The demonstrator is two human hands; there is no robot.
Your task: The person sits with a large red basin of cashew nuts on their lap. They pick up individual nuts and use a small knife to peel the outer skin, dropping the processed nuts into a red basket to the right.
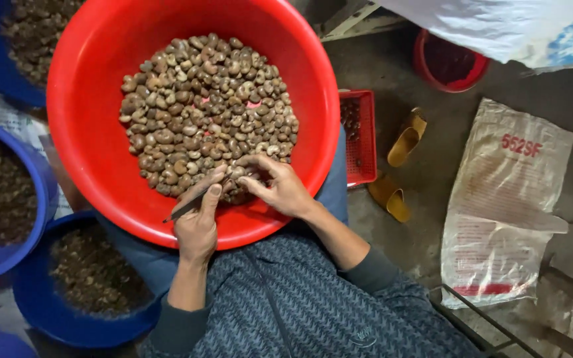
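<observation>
A big red basin (101, 86) rests on my lap, holding a heap of brown cashew nuts (200, 106). My left hand (197, 222) lies on the basin's near rim and grips a thin dark blade (184, 209) that points left. My right hand (280, 189) is inside the basin at the near edge of the heap. Its fingers pinch a single nut (239, 174) against the left thumb and the blade's tip.
Several blue basins (8, 199) with dark shells stand at the left. On the concrete floor to the right are a small red crate (359, 136), yellow sandals (406, 139), a red bucket (449, 63) and a white sack (505, 199). A metal frame (492, 325) is at the lower right.
</observation>
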